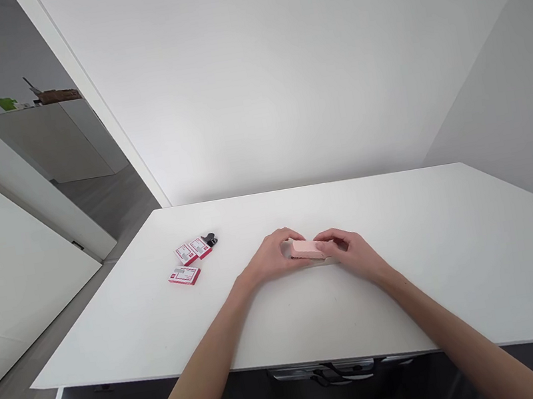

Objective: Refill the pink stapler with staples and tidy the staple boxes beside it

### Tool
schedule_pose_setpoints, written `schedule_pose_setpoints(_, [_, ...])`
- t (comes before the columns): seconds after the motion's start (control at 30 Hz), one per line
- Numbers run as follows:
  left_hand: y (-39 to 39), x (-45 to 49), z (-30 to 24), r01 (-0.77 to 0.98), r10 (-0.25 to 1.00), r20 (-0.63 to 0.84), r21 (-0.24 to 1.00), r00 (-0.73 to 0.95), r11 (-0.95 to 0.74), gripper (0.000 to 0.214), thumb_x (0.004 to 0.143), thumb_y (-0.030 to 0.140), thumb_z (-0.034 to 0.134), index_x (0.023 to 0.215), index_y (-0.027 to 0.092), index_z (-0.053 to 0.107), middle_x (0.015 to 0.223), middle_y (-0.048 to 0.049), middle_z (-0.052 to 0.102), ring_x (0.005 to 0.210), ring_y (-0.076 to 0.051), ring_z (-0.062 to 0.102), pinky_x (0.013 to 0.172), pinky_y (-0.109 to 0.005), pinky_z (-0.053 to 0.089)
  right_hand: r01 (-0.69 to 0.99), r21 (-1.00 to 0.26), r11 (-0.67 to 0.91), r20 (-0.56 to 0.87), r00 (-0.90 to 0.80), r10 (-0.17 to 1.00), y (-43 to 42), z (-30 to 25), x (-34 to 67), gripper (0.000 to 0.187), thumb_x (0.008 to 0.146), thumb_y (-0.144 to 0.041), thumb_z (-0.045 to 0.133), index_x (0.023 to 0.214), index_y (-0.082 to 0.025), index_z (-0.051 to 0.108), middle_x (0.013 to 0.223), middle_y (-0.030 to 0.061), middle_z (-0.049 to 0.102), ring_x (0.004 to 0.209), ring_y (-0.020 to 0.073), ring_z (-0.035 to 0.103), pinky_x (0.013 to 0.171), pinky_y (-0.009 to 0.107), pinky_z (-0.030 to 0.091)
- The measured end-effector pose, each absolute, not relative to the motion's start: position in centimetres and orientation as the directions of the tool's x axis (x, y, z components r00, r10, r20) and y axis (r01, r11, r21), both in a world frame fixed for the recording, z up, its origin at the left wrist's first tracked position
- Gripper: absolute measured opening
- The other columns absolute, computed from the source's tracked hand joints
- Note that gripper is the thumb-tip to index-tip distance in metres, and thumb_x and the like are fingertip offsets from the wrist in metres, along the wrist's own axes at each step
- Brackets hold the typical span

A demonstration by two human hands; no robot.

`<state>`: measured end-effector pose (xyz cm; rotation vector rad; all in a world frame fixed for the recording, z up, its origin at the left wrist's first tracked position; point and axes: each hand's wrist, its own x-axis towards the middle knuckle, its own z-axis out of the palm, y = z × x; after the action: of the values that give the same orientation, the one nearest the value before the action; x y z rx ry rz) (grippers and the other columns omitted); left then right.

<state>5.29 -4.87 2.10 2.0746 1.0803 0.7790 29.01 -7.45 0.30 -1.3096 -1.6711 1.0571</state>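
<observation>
Over the middle of the white table, a small pink stapler (307,249) lies between my two hands, with a paler strip along its underside. My left hand (275,255) curls around its left end, thumb on the near side and fingers on the far side. At the right end, my right hand (348,248) is closed on it, the thumb across the pink top. Fingers cover both ends, and the underside is mostly hidden.
On the table (413,297), to the left, lie three small red-and-white boxes (185,275) beside a black staple remover (209,239). A white wall (279,89) rises behind the far edge. An open doorway (107,184) is at the left.
</observation>
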Motion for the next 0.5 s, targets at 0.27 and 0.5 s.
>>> schedule_pose_setpoints(0.27, [-4.6,5.5,2.0,0.476,0.848,0.198,0.754,0.492,-0.453,0.037,0.075,0.061,0.079,0.07,0.026,0.069,0.08,-0.004,0.069,0.099,-0.027,0.063,0.073,-0.037,0.05,0.352,-0.924,0.15,0.058,-0.259,0.964,-7.6,0.3,28.8,0.03,0.082,-0.053,0.076,0.104,-0.032,0.075,0.108,0.0022,0.075,0.092,0.0246,0.065,0.076,0.037,0.052])
schedule_pose_setpoints(0.5, [-4.8,6.3,1.4,0.473,0.885,0.139,0.803,0.444,-0.363,0.042,0.073,0.061,0.08,0.063,0.024,0.064,0.077,-0.0016,0.058,0.077,-0.02,0.057,0.061,-0.033,0.043,0.372,-0.913,0.167,0.064,-0.275,0.959,-7.4,-0.1,28.9,0.032,0.083,-0.054,0.075,0.106,-0.031,0.074,0.106,0.0029,0.074,0.092,0.026,0.066,0.075,0.038,0.052])
